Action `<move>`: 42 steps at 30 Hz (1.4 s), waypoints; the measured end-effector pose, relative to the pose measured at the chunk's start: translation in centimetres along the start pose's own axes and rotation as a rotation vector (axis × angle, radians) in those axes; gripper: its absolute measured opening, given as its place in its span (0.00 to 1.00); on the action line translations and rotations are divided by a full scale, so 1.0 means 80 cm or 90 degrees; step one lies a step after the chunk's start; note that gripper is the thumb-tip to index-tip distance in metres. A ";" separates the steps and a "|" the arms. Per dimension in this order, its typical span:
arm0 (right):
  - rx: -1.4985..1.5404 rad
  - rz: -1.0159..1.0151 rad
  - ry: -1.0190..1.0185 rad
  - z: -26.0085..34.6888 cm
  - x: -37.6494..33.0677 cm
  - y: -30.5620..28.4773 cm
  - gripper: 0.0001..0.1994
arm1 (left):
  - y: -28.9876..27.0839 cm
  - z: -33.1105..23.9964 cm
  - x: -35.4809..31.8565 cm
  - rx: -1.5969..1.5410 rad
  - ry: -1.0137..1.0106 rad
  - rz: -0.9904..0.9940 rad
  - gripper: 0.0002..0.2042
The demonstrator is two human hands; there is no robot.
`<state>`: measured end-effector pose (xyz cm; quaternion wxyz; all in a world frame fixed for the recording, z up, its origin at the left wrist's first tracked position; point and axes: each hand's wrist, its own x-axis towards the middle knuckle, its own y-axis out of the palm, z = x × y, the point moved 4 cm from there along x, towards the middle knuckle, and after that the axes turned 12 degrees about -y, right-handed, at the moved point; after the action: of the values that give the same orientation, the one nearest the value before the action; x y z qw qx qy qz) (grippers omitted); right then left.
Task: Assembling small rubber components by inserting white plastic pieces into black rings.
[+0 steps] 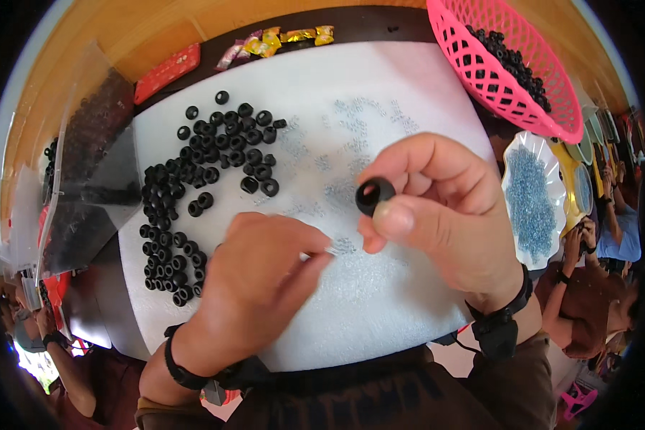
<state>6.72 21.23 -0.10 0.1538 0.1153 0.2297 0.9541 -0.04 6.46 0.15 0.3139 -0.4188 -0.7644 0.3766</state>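
Observation:
My right hand (444, 222) holds up a round black bead (377, 193) with a wide hole, pinched between thumb and fingertips above a white foam sheet (380, 308). Close by on the left, my left hand (258, 272) is closed in a pinch, slightly blurred. A tiny pale thing shows at its fingertips, too small to name. Small clear bits (351, 193) lie scattered over the sheet beneath and beyond both hands. Many more black beads (215, 143) of the same kind sit in loose clusters on the sheet's left side.
A pink lattice basket (473, 68) of black beads stands far right. Below it, a white scalloped dish (555, 208) holds bluish grains. A clear plastic bag (93, 158) of black pieces lies left. Wrapped sweets (265, 43) and a red packet (166, 72) lie behind the sheet. Other people sit at both sides.

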 end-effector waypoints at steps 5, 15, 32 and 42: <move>-0.057 0.033 0.044 -0.010 -0.003 0.004 0.13 | -0.043 0.037 -0.008 -0.380 -0.186 -0.185 0.12; -0.049 0.140 0.102 -0.029 -0.006 0.017 0.10 | -0.046 0.024 -0.012 -0.271 -0.070 -0.131 0.12; 0.058 0.049 0.082 -0.030 -0.017 0.007 0.13 | -0.006 -0.012 -0.030 -0.172 0.049 -0.351 0.22; 0.080 0.103 0.156 -0.040 -0.019 0.011 0.13 | -0.004 -0.010 -0.036 -0.229 0.092 -0.388 0.20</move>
<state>6.99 18.65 -2.67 0.0396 0.0259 0.2963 0.9539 1.79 4.05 0.35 0.3859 -0.2460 -0.8841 0.0945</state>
